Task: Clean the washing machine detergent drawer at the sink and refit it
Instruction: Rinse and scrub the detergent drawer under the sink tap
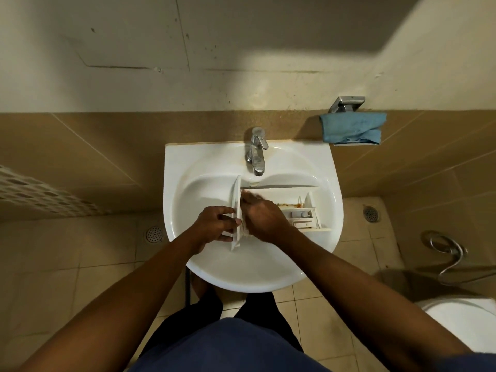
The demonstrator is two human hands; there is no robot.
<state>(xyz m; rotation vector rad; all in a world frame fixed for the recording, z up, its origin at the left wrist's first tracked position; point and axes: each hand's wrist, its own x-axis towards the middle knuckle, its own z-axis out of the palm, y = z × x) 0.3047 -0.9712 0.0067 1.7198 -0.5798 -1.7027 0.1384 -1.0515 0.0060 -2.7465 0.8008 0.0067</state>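
The white detergent drawer [300, 210] lies sideways in the white sink [214, 267], its front panel to the left and brown grime along one inner wall. My left hand [214, 224] grips the front panel from the left, thumb over its edge. My right hand [261, 214] is inside the drawer's left compartment, fingers blurred against the plastic; whether it holds anything cannot be seen. The chrome tap [256, 151] stands above the drawer, and no water is visible running.
A blue cloth [353, 127] hangs from a metal holder on the wall at upper right. A toilet [467, 320] and a spray hose [451, 253] are at the right. Floor drains sit on both sides of the sink.
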